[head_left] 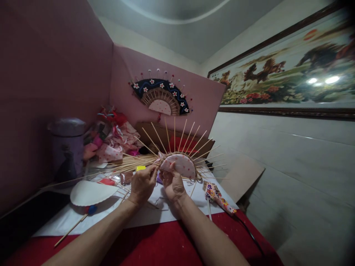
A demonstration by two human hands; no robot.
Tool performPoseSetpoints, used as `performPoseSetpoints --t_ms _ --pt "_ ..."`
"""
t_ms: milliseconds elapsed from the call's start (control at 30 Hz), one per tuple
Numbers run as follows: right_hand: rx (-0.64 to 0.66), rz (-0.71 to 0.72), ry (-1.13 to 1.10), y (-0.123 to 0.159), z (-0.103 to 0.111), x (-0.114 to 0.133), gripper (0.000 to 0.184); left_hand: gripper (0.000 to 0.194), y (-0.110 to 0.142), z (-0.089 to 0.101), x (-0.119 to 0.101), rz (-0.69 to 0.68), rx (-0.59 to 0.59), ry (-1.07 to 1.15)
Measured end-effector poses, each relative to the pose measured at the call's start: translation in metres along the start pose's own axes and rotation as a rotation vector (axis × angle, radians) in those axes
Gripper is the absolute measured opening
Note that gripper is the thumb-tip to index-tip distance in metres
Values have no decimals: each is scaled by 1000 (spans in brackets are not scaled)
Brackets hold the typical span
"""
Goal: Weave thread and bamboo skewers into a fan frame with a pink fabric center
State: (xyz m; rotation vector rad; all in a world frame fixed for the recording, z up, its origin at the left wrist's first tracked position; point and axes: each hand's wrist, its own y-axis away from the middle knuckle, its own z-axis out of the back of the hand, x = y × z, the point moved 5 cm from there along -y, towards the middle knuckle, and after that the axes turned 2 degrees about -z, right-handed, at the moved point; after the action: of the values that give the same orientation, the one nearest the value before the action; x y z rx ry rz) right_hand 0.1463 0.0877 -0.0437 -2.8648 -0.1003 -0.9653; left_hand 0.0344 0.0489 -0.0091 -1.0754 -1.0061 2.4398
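Half-round dotted fan (pixel 181 165) above tabletop (pixel 155 236). Right hand (pixel 174 184): fingers grasping its lower edge. Left hand (pixel 142 183): fingers clenched at fan's left end, pinched bit unclear. Step seems rim work; next move probably calls for steady fan.

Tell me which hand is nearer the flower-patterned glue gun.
Right. The right hand, gripping the dotted half-round piece, is left of the flower-patterned glue gun, not touching it; the left hand is farther left, at the piece's left edge.
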Motion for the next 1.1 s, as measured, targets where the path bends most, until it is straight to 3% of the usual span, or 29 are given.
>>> performPoseSetpoints --t_ms 167,333,433,533,733,833,967,1100 --pt "3 0 -12 -1 0 4 19 32 -2 -1 0 -23 44 -145" --pt "-59 71 -11 -9 10 17 17 31 -6 2 6 55 96 -407" --pt "-89 132 8 -15 16 28 17 28 -11 9 9 47 64 -480" --pt "-115 180 37 -19 22 41 18 25 -18 20 14 -13 -43 -512" --pt "-90 201 117 -24 30 59 14 18 -31 42 31 -74 -261 -442" --pt "-68 171 145 -24 33 64 12 19 -36 47 41 -14 -227 -350" --pt "-34 116 105 -23 35 67 10 23 -39 50 62 187 -200 -92" --pt "28 1 30 -18 29 61 16 25 -40 41 81 243 -176 66"
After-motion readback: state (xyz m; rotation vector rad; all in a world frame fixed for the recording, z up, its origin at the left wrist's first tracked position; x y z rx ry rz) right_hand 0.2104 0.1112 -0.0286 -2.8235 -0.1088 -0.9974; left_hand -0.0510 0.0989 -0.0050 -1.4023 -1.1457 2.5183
